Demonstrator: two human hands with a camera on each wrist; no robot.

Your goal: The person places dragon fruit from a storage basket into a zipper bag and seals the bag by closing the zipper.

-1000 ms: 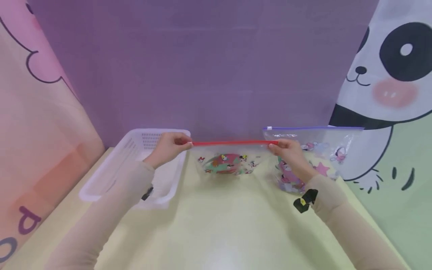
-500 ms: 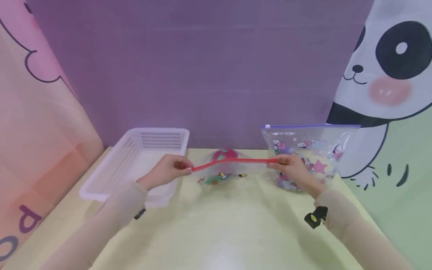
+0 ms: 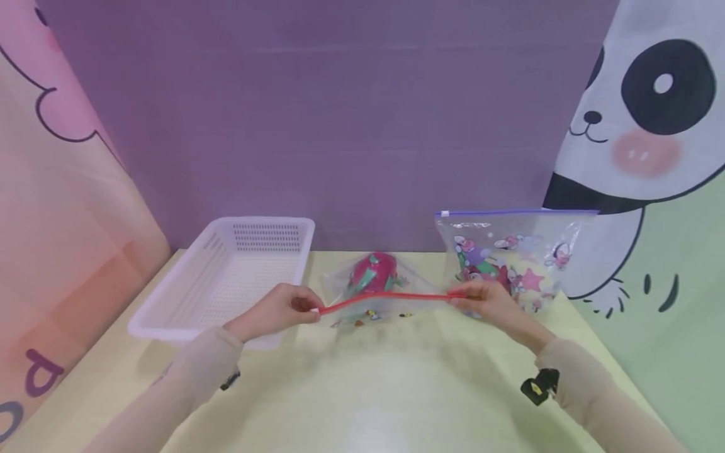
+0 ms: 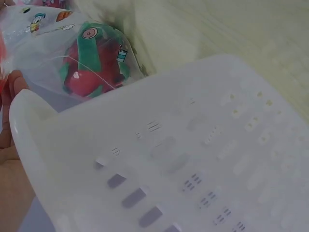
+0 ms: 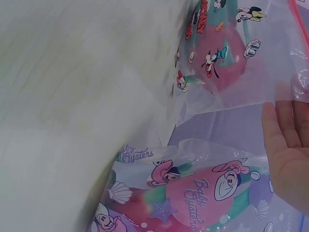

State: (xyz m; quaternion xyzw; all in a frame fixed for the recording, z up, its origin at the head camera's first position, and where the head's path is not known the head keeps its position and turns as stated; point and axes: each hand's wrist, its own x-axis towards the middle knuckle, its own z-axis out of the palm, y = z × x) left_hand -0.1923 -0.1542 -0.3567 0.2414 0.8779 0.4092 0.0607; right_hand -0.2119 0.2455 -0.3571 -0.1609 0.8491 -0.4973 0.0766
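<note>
A clear slider bag (image 3: 416, 282) with a red zip strip (image 3: 391, 294) and small cartoon prints is stretched between my hands, low over the table. My left hand (image 3: 277, 311) pinches the strip's left end, at the white slider. The right-hand end is gripped between thumb and fingers of my right hand (image 3: 489, 302). Inside the bag is a rounded, shiny red and green thing (image 4: 82, 72), seen beyond the strip in the head view. Right behind my right hand stands a second clear slider bag (image 3: 481, 229) with a purple zip, holding red and green things.
A white perforated plastic basket (image 3: 161, 330) sits at the left of the pale yellow table (image 3: 368, 390), close to my left hand. A purple backdrop (image 3: 362, 126) rises behind the table's far edge. Printed sheets hang on both sides, a panda (image 3: 640, 151) on the right one.
Both hands have come down and nearer to me with the red strip. The bag's body now leans away behind the strip, and its red and green content shows more fully.
</note>
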